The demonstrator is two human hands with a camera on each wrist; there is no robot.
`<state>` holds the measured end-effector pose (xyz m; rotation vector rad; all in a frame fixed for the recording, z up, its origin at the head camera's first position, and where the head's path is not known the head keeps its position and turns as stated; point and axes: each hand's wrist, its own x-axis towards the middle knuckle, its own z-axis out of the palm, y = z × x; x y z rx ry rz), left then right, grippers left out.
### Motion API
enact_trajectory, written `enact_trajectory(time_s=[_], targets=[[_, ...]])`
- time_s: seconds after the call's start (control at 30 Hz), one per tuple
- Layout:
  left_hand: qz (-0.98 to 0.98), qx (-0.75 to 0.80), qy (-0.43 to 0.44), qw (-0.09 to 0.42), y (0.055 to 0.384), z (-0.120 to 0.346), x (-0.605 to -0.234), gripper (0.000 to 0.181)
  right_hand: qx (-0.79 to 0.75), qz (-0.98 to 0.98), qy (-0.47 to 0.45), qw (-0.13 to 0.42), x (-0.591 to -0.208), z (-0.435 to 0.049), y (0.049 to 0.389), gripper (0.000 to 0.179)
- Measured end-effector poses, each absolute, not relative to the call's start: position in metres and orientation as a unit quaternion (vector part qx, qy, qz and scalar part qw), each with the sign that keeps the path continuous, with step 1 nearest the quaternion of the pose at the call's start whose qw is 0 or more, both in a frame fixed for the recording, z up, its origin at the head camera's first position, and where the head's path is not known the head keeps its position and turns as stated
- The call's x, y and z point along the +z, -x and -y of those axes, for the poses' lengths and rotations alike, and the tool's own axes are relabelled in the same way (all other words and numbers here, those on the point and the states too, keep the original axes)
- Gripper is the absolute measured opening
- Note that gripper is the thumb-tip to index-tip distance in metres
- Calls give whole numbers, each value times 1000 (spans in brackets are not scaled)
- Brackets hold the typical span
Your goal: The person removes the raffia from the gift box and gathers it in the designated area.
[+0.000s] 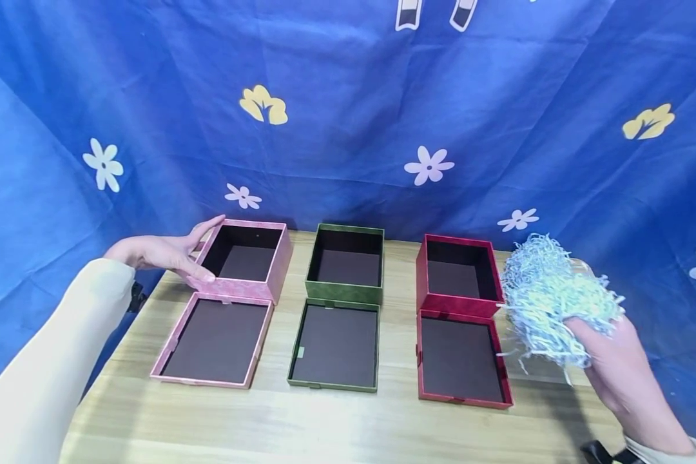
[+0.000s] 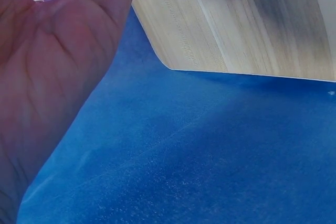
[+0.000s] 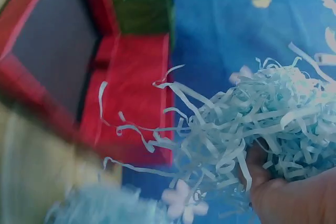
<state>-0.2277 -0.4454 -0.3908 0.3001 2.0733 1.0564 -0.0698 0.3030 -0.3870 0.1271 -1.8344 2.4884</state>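
At the left, my left hand (image 1: 165,252) rests against the left side of an open pink box (image 1: 278,261), its fingers spread from the back corner to the front edge. In the left wrist view the palm (image 2: 58,61) covers most of that contact. On the right, my right hand (image 1: 611,361) grips a loose clump of pale blue shredded paper (image 1: 557,316) above the table, beside the red box (image 1: 458,303). Strands dangle from the clump in the right wrist view, and the paper partly hides the fingers.
A green box (image 1: 345,293) stands between the pink and red ones. In front of the boxes lie a pink lid (image 1: 217,341), a green lid (image 1: 336,345) and a red lid (image 1: 464,361), insides up. More blue shredded paper (image 1: 536,254) sits behind the held clump. A blue curtain (image 1: 348,129) hangs behind.
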Motion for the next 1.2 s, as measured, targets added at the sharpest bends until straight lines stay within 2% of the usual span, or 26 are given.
enact_trajectory(time_s=[0.2, 0.4, 0.47, 0.57, 0.73, 0.8, 1.0, 1.2], targets=[[-819, 411, -116, 383, 229, 447, -391, 135, 756, 649, 20, 80, -408, -339, 55, 54], [-818, 413, -119, 382, 229, 447, -391, 135, 654, 740, 135, 83, -434, -361, 52, 50], [-818, 414, -120, 381, 230, 447, -392, 134, 607, 777, 151, 69, -444, -367, 53, 52], [-819, 413, -122, 378, 231, 447, -392, 134, 600, 790, 121, 35, -463, -376, 56, 57], [-824, 402, -126, 379, 231, 447, -390, 135, 498, 862, 91, -26, -482, -381, 62, 61], [-824, 401, -125, 380, 231, 448, -390, 135, 429, 898, 88, -39, -484, -380, 63, 78], [-833, 389, -127, 372, 230, 455, -392, 133, 289, 948, 79, -104, -481, -380, 67, 107], [-834, 377, -124, 382, 225, 458, -381, 130, 227, 968, 15, -108, -462, -379, 68, 117]])
